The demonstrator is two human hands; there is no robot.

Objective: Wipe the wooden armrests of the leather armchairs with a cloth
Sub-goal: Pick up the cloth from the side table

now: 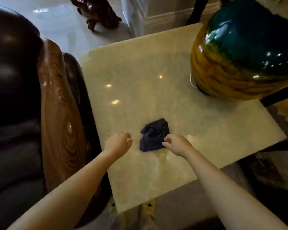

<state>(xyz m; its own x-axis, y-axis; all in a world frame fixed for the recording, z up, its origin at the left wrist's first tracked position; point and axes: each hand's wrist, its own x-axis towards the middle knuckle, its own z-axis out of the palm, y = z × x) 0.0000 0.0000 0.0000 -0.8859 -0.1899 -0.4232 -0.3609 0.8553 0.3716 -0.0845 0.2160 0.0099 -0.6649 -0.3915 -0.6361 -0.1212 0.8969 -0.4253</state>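
Note:
A dark blue crumpled cloth (pixel 154 135) lies on the pale marble side table (pixel 156 80). My right hand (pixel 176 144) is at the cloth's right edge, fingers curled and touching it; whether it grips the cloth is unclear. My left hand (pixel 118 143) hovers just left of the cloth, fingers loosely apart, holding nothing. The glossy wooden armrest (pixel 60 113) of a dark leather armchair (pixel 12 97) runs along the table's left side.
A large round teal-and-yellow glazed vase (pixel 243 52) stands on the table's back right corner. A dark carved wooden figure (pixel 98 12) sits on the tiled floor beyond. My feet (pixel 148 206) show below the table's near edge.

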